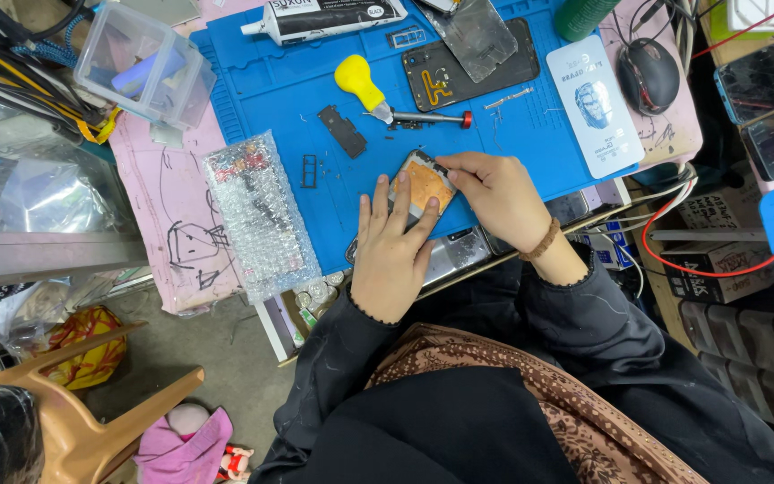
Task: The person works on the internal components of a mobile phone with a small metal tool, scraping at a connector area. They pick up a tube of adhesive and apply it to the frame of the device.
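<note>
We see opened phone (pixel 425 186) at near edge of blue work mat (pixel 262 90), long axis diagonal. Left hand (pixel 393 246) lies flat, fingers spread, pinning lower end — right hand (pixel 497 195) curls over upper-right corner, fingertips pinched on edge. Both equally near.

an opened phone (pixel 426 185) lies flat on the blue mat at the near edge of the table, turned at a slant so its long side runs from upper right to lower left. its back is off, showing an orange-brown inner plate ringed by a dark frame with rounded corners. its lower end is hidden under the left hand (pixel 391 251), whose fingers rest on it, while the right hand (pixel 498 195) touches its upper right edge.
</note>
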